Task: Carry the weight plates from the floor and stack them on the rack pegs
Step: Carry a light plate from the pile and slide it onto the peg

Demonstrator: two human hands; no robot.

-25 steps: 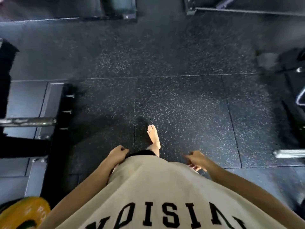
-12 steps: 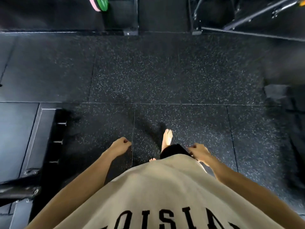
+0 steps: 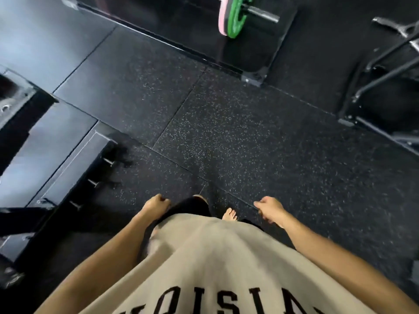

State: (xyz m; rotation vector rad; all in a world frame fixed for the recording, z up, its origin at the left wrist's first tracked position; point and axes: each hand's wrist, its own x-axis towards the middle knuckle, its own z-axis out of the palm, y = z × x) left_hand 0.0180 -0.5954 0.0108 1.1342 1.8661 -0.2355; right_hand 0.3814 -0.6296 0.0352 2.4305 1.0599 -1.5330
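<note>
A green weight plate (image 3: 237, 18) and a pink plate (image 3: 222, 19) sit side by side on a steel bar (image 3: 263, 14) at the top of the view, above a black platform. My left hand (image 3: 156, 206) hangs at my side with its fingers curled and nothing in it. My right hand (image 3: 269, 210) hangs on the other side, fingers loosely bent, also holding nothing. Both hands are far from the plates. My bare foot (image 3: 230, 215) shows between them on the speckled black rubber floor (image 3: 238, 137).
A black rack base (image 3: 68, 164) with three short steel pegs (image 3: 108, 162) lies at the left. A black metal frame (image 3: 385, 71) stands at the upper right. My beige shirt fills the bottom of the view.
The view has swung and moved forward: the green and pink plates on their bar are now larger and nearer, and the yellow plate at the lower left has left the view. Both hands stay empty.
</note>
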